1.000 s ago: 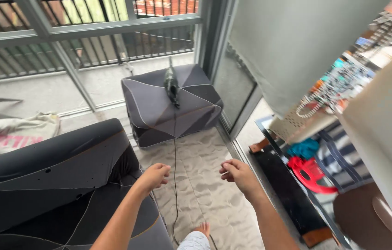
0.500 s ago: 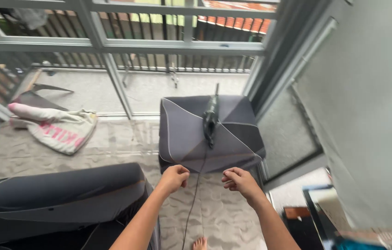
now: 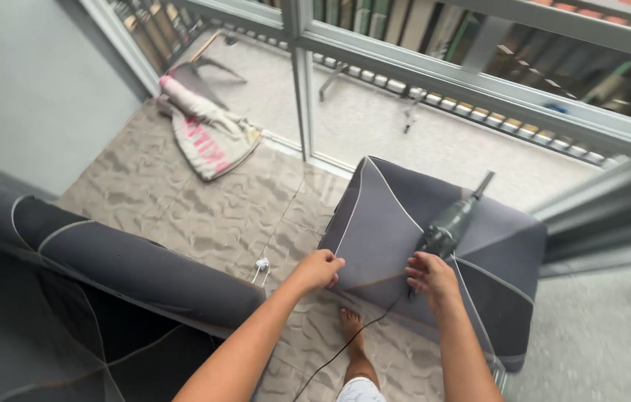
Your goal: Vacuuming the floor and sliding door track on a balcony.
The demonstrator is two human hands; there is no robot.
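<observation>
- Left hand (image 3: 320, 269) rested on the grey footstool (image 3: 375, 238), fingers curled together at its edge.
- Right hand (image 3: 432, 277) touched the handheld vacuum (image 3: 449, 223), fingers slightly apart.

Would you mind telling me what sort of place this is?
Probably a living room at home, beside a balcony: a dark sofa, a matching footstool on the tiled floor, and a sliding glass door onto a railed balcony.
</observation>
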